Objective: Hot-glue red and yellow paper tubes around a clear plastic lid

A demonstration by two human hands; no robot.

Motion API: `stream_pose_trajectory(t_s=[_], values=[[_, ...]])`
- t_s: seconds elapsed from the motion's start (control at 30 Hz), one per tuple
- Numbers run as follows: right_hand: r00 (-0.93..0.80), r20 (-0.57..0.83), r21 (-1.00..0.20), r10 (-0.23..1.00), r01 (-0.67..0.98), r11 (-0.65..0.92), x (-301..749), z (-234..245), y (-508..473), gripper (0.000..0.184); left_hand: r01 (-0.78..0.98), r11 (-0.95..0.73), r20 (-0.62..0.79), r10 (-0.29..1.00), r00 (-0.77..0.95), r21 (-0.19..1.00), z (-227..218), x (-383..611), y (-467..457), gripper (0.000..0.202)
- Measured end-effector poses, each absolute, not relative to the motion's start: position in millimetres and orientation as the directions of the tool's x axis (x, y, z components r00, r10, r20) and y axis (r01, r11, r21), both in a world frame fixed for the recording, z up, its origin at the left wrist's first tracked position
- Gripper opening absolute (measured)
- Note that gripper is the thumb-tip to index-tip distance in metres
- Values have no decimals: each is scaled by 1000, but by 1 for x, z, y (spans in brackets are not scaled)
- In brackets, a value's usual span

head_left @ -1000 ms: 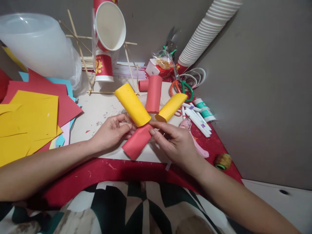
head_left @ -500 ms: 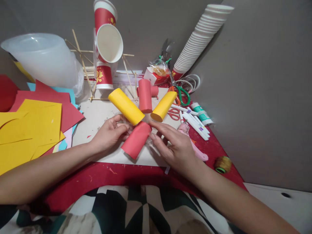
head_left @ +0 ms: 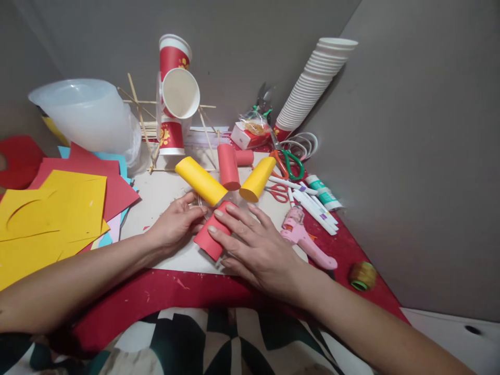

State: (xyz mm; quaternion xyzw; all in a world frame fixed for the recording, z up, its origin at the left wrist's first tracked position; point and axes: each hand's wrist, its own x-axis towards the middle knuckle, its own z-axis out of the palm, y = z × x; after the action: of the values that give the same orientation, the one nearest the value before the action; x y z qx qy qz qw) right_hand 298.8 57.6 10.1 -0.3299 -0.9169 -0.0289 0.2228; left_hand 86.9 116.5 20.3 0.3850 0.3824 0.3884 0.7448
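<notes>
Red and yellow paper tubes fan out around a see-through plastic piece, mostly hidden beneath them. My left hand (head_left: 177,220) is closed, thumb and fingers at the plastic's left edge. My right hand (head_left: 260,245) is open, its fingers spread across the near red paper tube (head_left: 211,237). Beyond the hands, a yellow paper tube (head_left: 201,179) slants to the left. Another yellow tube (head_left: 258,179) points right, and an upright-looking red tube (head_left: 228,166) stands between them. One more red tube (head_left: 245,158) lies behind it.
Left are yellow paper sheets (head_left: 74,203) and a cloudy plastic bag (head_left: 89,114). Behind stand joined paper cups (head_left: 172,138) and a stick frame (head_left: 136,99). At right are a pink glue gun (head_left: 307,242), scissors (head_left: 292,164), white sticks (head_left: 314,211), a thread spool (head_left: 362,276) and stacked cups (head_left: 312,83).
My right hand has moved from pinching near the red tube's inner end to lying spread over its side. My left hand stays at the plastic edge. The whole view has shifted slightly.
</notes>
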Motion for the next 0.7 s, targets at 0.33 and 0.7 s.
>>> stream_pose_trajectory(t_s=[0.33,0.7], values=[[-185,738,-432,649,608,666,327,34,53,52,-346,419,-298,888,351,840,25,80,130,38],[291,151,-988,945,8,155,340,36,80,35,-328,380,-215,871,442,865,45,64,141,36]])
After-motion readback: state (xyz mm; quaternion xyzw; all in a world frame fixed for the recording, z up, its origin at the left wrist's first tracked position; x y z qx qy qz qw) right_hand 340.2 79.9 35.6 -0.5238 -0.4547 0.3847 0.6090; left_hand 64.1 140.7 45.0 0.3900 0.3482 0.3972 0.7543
